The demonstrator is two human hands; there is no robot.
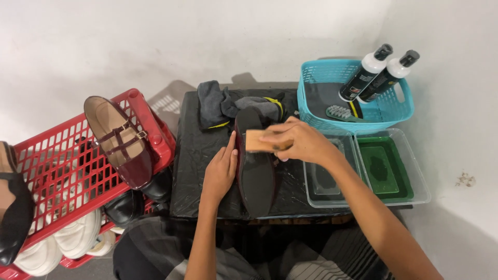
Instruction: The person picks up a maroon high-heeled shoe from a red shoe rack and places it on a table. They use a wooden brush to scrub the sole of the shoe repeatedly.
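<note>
Scrubbing step: right hand grips wooden brush on upturned shoe sole. Left hand flat, bracing its side. Next stroke likely needs steady pressure

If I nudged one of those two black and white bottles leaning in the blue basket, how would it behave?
The bottles would probably tip or slide: they are tall, narrow and lean on the basket rim rather than standing flat. Round bodies suggest they would roll if they fell out. Smooth plastic may feel slippery; their weight cannot be told.
</note>
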